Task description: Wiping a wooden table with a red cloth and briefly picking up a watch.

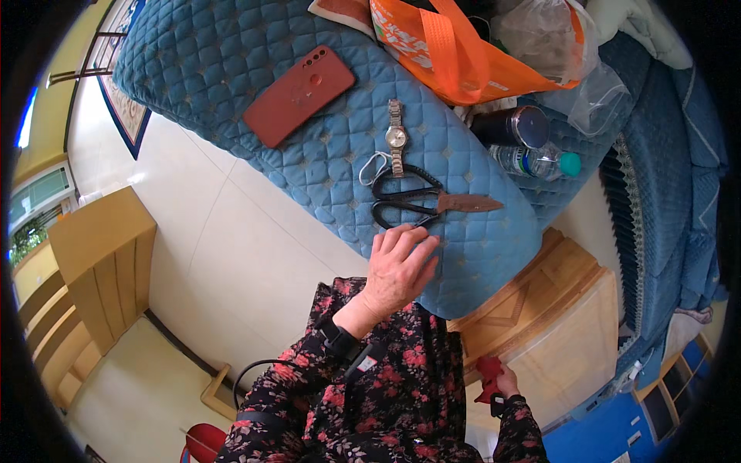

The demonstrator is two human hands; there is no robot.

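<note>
My left hand (400, 266) rests at the front edge of a blue quilted cover (471, 258). Its fingers are loosely bent and apart, with the tips beside the lower black handle of a pair of scissors (467, 202). The scissors' rusty-brown blades are together and point right. Just above them lies a silver wristwatch (396, 137), next to a small white loop (374, 168). Down at the lower right, my right hand (507, 381) grips a bunched red cloth (488, 376) beside a wooden cabinet; part of that hand is hidden.
A red phone (299, 96) lies on the cover at upper left. Toward the upper right stand an orange bag (463, 54), a dark cylindrical container (513, 127) and a clear bottle with a green cap (540, 162). The wooden cabinet (540, 293) adjoins the padded seat; pale floor tiles (224, 208) lie left.
</note>
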